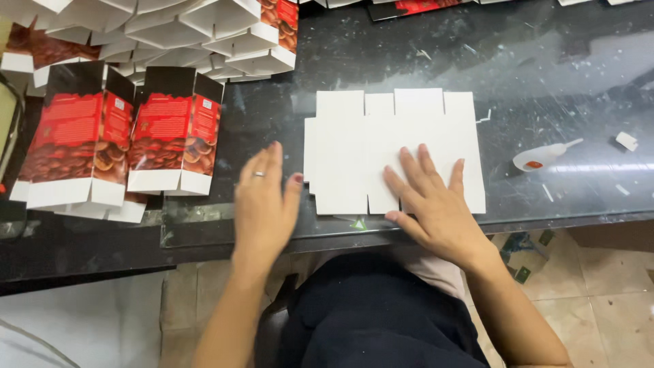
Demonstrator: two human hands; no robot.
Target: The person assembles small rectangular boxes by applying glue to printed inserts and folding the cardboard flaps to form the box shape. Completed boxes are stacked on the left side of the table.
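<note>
Carton blank [381, 146] under right hand [436, 204], near table edge [272, 235]

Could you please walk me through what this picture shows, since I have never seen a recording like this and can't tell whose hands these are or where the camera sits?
There is no machine here: a person works with two bare hands, and the single camera sits on their head, looking down over their lap at a dark, scratched worktable.

The right hand lies flat, palm down, on a white unfolded carton blank, plain side up, with flaps along its top and bottom edges. The left hand, wearing a ring, is open just left of the blank at the table's front edge; it holds nothing, and whether it touches the table is unclear.

To the left lie printed red and dark cartons, folded flat, with more stacked behind them. To the right sits a small white spoon-like scoop with something red in it, and a small white scrap.
</note>
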